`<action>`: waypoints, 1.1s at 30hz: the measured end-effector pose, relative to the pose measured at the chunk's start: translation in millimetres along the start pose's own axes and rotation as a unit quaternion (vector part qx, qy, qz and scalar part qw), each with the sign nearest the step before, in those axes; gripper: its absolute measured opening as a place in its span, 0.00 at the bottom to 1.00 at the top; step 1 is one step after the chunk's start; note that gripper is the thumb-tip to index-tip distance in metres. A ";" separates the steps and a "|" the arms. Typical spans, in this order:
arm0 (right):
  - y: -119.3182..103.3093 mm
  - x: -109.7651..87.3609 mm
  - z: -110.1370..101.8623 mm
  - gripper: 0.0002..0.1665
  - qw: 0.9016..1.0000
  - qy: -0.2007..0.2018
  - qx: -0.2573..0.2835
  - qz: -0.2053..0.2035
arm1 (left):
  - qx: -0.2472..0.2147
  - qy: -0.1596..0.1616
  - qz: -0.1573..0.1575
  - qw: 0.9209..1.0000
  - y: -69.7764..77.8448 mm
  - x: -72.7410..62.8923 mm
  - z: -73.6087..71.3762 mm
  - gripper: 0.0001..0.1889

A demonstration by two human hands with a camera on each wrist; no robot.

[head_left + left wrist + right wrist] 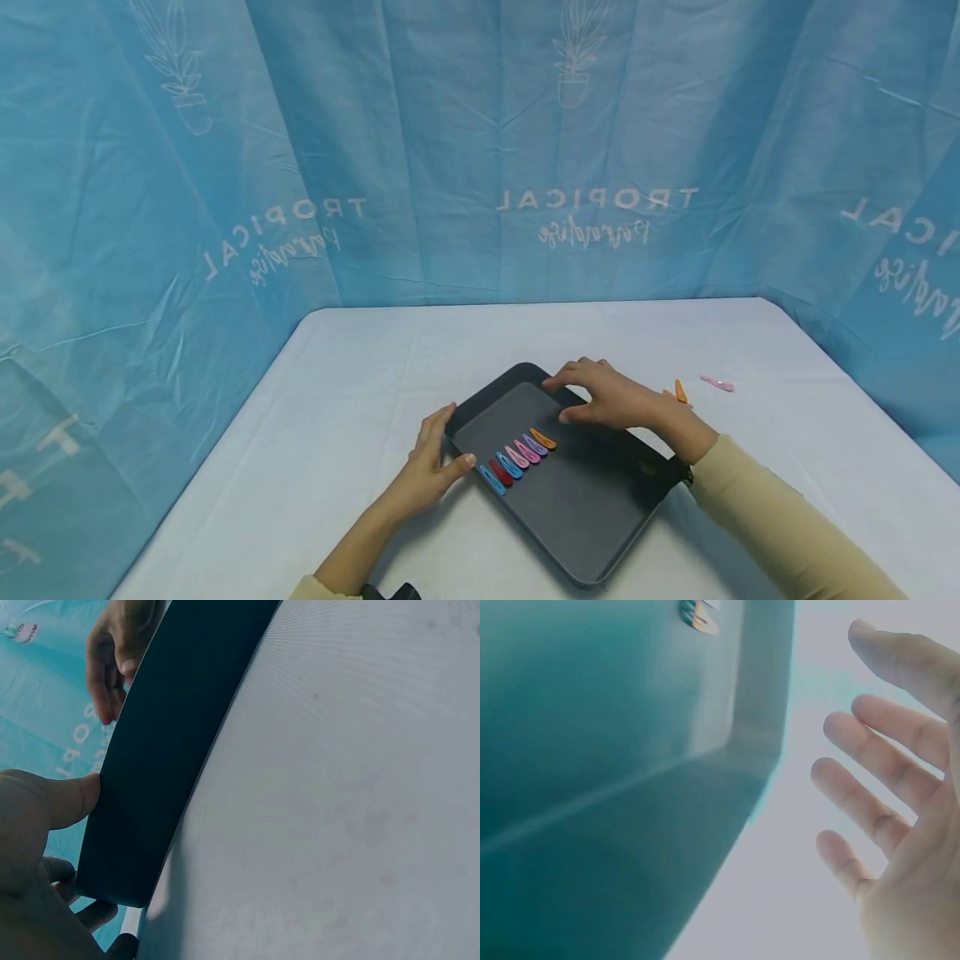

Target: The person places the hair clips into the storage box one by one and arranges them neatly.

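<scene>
A dark grey rectangular tray [592, 500] lies turned at an angle on the white table. Inside it, a slanting row of several snap hair clips [517, 455] in blue, red, pink, purple and orange runs from the left wall inward. My left hand [427, 467] holds the tray's left corner, thumb at the rim and the other fingers round the outside, as the left wrist view also shows. Over the far right side of the tray hovers my right hand [603, 396]. Its fingers are spread and loosely bent, with nothing between them in the right wrist view.
An orange hair clip [681, 392] lies on the table right of the tray, partly behind the right wrist. Farther right is a pink hair clip [717, 383]. A blue printed curtain [450, 167] surrounds the white table [360, 367] at the back and sides.
</scene>
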State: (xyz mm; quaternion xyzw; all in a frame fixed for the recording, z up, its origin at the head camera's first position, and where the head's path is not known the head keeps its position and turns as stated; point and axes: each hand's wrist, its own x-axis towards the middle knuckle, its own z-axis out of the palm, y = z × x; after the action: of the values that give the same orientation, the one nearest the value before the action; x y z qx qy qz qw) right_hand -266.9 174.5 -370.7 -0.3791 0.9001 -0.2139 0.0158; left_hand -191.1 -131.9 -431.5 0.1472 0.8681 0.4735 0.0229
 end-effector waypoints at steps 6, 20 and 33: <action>5.7 -6.6 -17.0 0.29 0.999 0.031 0.018 0.017 | 0.004 0.001 -0.001 1.000 0.5 -0.4 -0.2 0.41; 35.4 -29.9 -38.8 0.32 0.993 0.094 0.015 0.064 | 0.002 0.005 0.006 1.000 1.8 -1.7 0.2 0.40; 73.3 -66.5 -45.9 0.33 0.982 0.111 0.029 0.150 | 0.007 0.008 0.004 1.000 0.9 -1.5 1.1 0.40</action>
State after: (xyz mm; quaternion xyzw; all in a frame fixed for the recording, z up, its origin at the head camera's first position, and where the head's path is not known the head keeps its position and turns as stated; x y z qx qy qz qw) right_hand -277.8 283.0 -367.0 -0.2132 0.9363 -0.2759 -0.0417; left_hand -189.2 -130.9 -431.5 0.1470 0.8712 0.4682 0.0136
